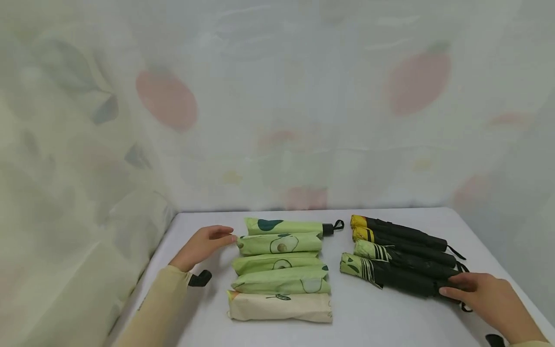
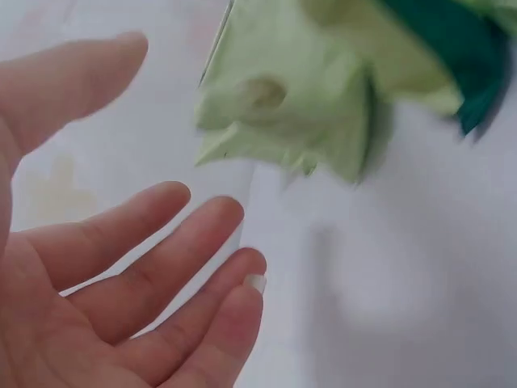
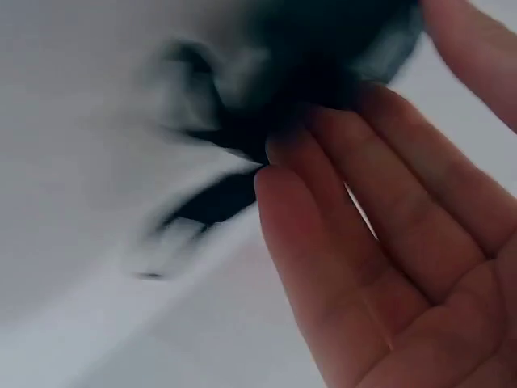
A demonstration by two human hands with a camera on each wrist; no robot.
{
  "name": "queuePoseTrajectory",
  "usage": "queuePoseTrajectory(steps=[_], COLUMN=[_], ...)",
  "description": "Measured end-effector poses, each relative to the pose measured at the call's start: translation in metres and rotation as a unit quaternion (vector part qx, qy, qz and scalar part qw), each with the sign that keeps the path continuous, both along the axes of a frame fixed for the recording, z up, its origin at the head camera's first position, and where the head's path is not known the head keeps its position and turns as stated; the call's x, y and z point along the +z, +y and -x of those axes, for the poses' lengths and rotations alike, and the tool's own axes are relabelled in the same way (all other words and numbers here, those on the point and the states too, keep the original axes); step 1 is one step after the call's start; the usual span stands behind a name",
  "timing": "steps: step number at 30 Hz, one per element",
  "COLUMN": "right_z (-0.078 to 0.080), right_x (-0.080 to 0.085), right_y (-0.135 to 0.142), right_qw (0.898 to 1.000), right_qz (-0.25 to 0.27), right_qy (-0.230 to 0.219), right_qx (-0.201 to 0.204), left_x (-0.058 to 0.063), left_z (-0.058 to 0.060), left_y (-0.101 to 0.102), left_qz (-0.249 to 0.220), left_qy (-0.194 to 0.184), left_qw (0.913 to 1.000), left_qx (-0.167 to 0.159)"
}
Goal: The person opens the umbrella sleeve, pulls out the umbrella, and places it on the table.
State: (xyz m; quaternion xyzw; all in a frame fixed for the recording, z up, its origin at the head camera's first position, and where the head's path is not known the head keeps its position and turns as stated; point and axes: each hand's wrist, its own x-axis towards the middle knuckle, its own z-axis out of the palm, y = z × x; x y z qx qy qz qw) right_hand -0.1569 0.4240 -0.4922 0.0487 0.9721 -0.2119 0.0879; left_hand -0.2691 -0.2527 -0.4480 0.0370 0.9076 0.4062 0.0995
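Observation:
My left hand (image 1: 205, 246) is at the left ends of a row of folded light green umbrellas with avocado prints. Its fingers are relaxed and spread, beside an avocado-print umbrella (image 1: 282, 244); in the left wrist view a gap separates them from the green cloth (image 2: 283, 105). My right hand (image 1: 492, 294) is at the strap end of a black umbrella with a green striped tip (image 1: 399, 277). In the right wrist view its fingers lie nearly straight against the blurred dark umbrella (image 3: 323, 48), the thumb apart. A black strap (image 3: 210, 198) hangs there.
A cream umbrella (image 1: 279, 307) lies nearest the front of the green row. The farthest green umbrella (image 1: 286, 227) shows a black handle with a loop. Behind the green-tipped black umbrellas lie two yellow-tipped ones (image 1: 405, 231). Fruit-print curtains (image 1: 303, 120) surround the white table (image 1: 381, 327).

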Motion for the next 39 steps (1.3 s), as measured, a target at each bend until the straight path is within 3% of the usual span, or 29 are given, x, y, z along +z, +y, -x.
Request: queuePoseTrajectory(steps=[4, 7, 9, 12, 15, 20, 25, 30, 34, 39], right_z=[0.021, 0.048, 0.071, 0.109, 0.145, 0.184, 0.202, 0.207, 0.207, 0.205], right_x=[0.027, 0.042, 0.048, 0.055, 0.056, 0.043, 0.029, 0.024, 0.028, 0.051], right_y=[-0.027, -0.067, -0.1, -0.147, -0.185, -0.221, -0.237, -0.25, -0.251, -0.243], right_qw=[0.997, 0.988, 0.982, 0.974, 0.968, 0.965, 0.962, 0.959, 0.962, 0.964], right_qz=[0.009, 0.041, 0.069, 0.11, 0.127, 0.084, 0.016, -0.021, 0.003, 0.067], right_qy=[0.068, 0.13, 0.141, 0.122, 0.078, 0.02, 0.021, 0.034, 0.042, 0.069], right_qx=[0.024, 0.067, 0.104, 0.157, 0.203, 0.249, 0.272, 0.281, 0.27, 0.247], left_x=[0.009, 0.01, 0.009, 0.005, 0.003, 0.006, 0.009, 0.003, 0.005, 0.028], left_z=[0.025, 0.044, 0.055, 0.068, 0.077, 0.085, 0.089, 0.086, 0.085, 0.091], left_y=[-0.004, -0.002, 0.004, 0.015, 0.028, 0.045, 0.053, 0.053, 0.051, 0.039], left_qz=[-0.008, -0.034, -0.046, -0.018, 0.043, 0.153, 0.173, 0.175, 0.168, 0.107], left_qy=[-0.011, -0.046, -0.074, -0.096, -0.097, -0.065, -0.048, -0.032, -0.011, 0.018], left_qw=[0.9995, 0.9965, 0.9933, 0.991, 0.989, 0.9778, 0.9723, 0.9734, 0.9774, 0.989], left_qx=[-0.028, -0.061, -0.077, -0.091, -0.103, -0.128, -0.149, -0.145, -0.128, -0.1])
